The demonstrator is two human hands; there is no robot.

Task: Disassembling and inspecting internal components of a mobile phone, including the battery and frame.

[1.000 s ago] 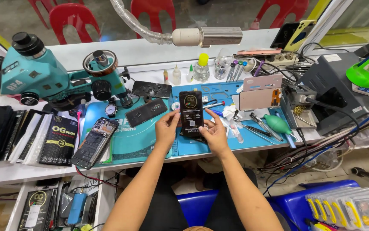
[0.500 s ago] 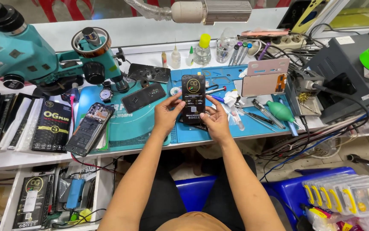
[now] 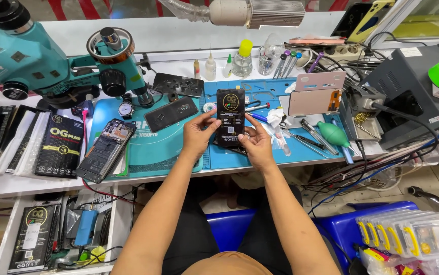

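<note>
At your far left the teal microscope (image 3: 51, 66) stands over the teal work mat (image 3: 153, 153), with an opened phone (image 3: 102, 150), its insides showing, lying at the mat's left edge, and a dark back cover (image 3: 171, 113) further in. Your left hand (image 3: 197, 135) pinches the left edge of the black phone-sized panel (image 3: 230, 117), thumb and fingers closed on it. The panel is held upright just above the blue mat (image 3: 290, 147), printed face toward you. Your right hand (image 3: 256, 145) grips its lower right edge the same way. Judging by this, the panel is out and in hand but not yet fitted; the opened phone remains unassembled. Tweezers (image 3: 313, 133) and a teal blower bulb (image 3: 333, 133) lie to the right
</note>
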